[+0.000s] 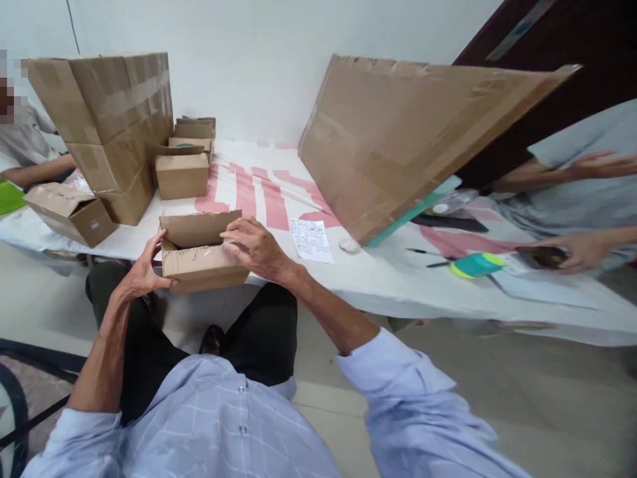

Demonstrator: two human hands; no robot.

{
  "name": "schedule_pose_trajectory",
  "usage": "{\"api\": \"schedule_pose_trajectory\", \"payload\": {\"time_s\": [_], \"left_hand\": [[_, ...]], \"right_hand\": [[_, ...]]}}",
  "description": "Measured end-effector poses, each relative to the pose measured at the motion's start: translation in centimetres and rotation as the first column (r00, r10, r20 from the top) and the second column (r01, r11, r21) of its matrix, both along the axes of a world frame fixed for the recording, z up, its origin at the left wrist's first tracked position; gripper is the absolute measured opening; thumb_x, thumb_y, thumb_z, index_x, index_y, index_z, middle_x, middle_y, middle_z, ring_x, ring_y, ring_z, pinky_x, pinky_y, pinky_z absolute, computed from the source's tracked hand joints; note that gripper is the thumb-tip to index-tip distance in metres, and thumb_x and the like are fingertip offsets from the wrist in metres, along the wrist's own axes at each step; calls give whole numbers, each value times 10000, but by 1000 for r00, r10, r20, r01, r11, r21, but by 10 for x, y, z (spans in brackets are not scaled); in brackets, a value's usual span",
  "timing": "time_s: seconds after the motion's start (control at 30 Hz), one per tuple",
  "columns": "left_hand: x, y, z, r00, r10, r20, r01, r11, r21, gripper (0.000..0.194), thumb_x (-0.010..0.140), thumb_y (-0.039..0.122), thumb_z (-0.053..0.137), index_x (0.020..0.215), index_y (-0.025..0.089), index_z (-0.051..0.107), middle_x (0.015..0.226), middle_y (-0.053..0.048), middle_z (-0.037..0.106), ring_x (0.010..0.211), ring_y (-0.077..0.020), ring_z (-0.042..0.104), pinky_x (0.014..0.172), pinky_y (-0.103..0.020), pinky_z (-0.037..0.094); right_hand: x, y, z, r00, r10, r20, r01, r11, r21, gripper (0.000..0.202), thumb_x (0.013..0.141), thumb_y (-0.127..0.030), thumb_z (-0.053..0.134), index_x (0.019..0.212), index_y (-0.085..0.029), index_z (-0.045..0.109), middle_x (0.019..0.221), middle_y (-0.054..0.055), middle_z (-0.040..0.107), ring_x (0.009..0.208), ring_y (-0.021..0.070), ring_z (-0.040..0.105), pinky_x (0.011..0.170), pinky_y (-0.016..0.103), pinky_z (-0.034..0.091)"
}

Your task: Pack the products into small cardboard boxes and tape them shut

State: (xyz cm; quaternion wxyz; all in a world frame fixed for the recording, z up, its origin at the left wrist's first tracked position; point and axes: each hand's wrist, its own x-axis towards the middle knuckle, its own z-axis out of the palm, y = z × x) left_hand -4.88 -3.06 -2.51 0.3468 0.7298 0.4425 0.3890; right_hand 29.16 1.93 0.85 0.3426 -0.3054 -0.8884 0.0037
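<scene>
A small cardboard box [204, 267] rests at the table's front edge before me, its top partly open and its long flaps standing up. My left hand [144, 269] grips the box's left end, thumb low on the near side and fingers at the upper corner. At the right end, my right hand [261, 249] has its fingers bent over the top edge, touching the near flap. Something clear and shiny, possibly tape, shows under those fingertips. What lies inside the box is hidden.
Stacked cartons [114, 126] stand left, with another small box [72, 212] before them. Open boxes [182, 176] line up behind. A large cardboard panel [398, 139] leans right of a written paper sheet [312, 240]. Other people sit at both sides; one holds a phone [542, 257].
</scene>
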Motion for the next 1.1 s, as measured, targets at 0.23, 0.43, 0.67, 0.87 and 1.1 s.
{"api": "schedule_pose_trajectory", "payload": {"time_s": [0.23, 0.43, 0.67, 0.87, 1.1], "left_hand": [[2, 2, 2, 1000, -16, 22, 16, 1000, -16, 1248, 687, 425, 971, 1719, 346, 273, 1763, -178, 281, 1547, -470, 449, 1121, -609, 594], [4, 4, 4, 1000, 3, -9, -4, 999, -38, 1298, 652, 472, 1007, 1717, 326, 280, 1793, -200, 236, 1588, -501, 388, 1153, -623, 564], [5, 7, 3, 999, 4, -33, -4, 1000, -11, 1291, 657, 534, 994, 1718, 332, 285, 1782, -201, 257, 1568, -507, 417, 1129, -622, 578], [5, 9, 4, 999, -3, -52, 3, 1000, 14, 1261, 687, 542, 969, 1717, 308, 280, 1749, -202, 302, 1566, -483, 423, 1136, -607, 573], [13, 4, 16, 976, 75, -205, -41, 985, 169, 1158, 721, 608, 929, 1679, 281, 367, 1684, -191, 359, 1552, -449, 414, 1165, -626, 539]], "right_hand": [[-22, -6, -2, 984, 86, 157, -83, 996, -30, 280, 1063, -210, 582, 1259, -227, 781, 1179, 119, 715, 1052, 275, 616, 956, 458, 528], [-28, -8, -6, 994, 106, 32, -101, 987, -122, 202, 1052, -216, 624, 1154, -222, 799, 1141, 110, 734, 1056, 267, 655, 974, 449, 546], [-35, 3, -16, 981, 112, -160, -141, 973, -184, 131, 1016, -249, 689, 988, -247, 817, 983, 56, 749, 951, 229, 672, 920, 414, 551], [-40, 1, -17, 970, 120, -213, -147, 982, -114, 219, 1023, -224, 656, 838, -231, 772, 930, 48, 746, 879, 208, 640, 880, 399, 514], [-43, -3, -11, 968, 124, -220, -155, 980, -129, 241, 1044, -224, 570, 829, -232, 678, 918, 64, 718, 887, 219, 625, 894, 404, 512]]}}
